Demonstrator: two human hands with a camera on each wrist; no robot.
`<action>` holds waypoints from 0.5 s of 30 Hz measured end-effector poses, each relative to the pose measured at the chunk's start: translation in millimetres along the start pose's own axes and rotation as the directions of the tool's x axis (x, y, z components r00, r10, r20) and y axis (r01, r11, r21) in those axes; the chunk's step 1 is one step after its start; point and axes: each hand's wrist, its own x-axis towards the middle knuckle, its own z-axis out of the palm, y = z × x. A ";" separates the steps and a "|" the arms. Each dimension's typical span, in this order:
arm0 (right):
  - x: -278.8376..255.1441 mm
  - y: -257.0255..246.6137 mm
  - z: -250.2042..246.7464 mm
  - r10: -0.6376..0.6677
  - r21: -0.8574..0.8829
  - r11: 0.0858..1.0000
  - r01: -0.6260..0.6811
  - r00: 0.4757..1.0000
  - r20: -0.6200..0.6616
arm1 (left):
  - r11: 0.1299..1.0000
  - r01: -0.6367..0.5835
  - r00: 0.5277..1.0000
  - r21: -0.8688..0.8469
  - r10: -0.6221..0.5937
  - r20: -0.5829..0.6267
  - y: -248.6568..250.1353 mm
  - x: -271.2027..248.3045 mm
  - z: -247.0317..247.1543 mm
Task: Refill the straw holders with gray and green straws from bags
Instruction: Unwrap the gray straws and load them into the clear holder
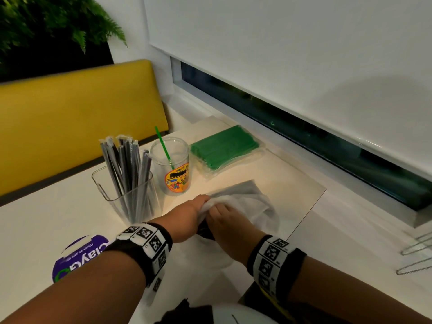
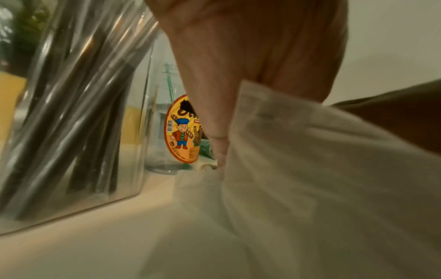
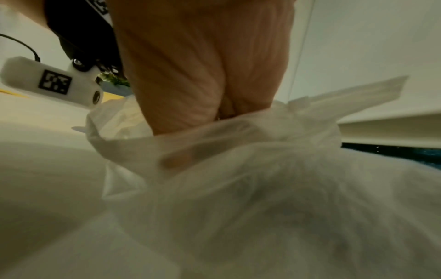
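Fingers of both hands are curled into a thin white plastic bag (image 1: 245, 202) lying on the pale table (image 1: 280, 174), gripping its bunched film. From the head view the left hand (image 1: 187, 216) pinches a fold at the bag's near end, and the right hand (image 1: 224, 220) grips just beside it, the 2 hands touching. Both wrist views show mostly palm and film; the fingertips are buried in the plastic, and what the bag holds cannot be made out through it. Left of the hands stands a clear square holder (image 1: 126, 195) filled with wrapped gray straws (image 1: 126, 160). Beside it a round clear jar (image 1: 174, 167) with a yellow label holds 1 green straw (image 1: 163, 146). Behind the jar lies a flat clear pack of green straws (image 1: 224, 148). A purple sticker (image 1: 77, 256) on the table is partly hidden by the left forearm.
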 end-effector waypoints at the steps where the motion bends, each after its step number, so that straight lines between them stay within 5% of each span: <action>1: -0.4 -1.8 -3.3 -0.014 -0.072 0.997 0.015 1.000 0.014 | 1.000 0.000 1.000 -0.013 0.000 0.026 -1.4 -1.4 -0.3; 5: 5.3 0.8 17.7 -0.094 -0.060 0.994 0.091 0.995 -0.038 | 0.999 0.015 0.997 0.035 -0.018 0.080 -6.3 -13.7 10.2; 11: 17.2 11.1 34.3 0.010 0.282 0.959 0.005 0.999 -0.054 | 0.993 0.090 0.987 0.083 -0.100 0.125 -8.7 -20.0 8.4; 15: 8.5 24.6 25.3 -0.046 0.424 0.903 0.069 0.997 -0.065 | 0.991 0.080 0.983 0.111 -0.097 0.155 -18.7 -21.3 1.8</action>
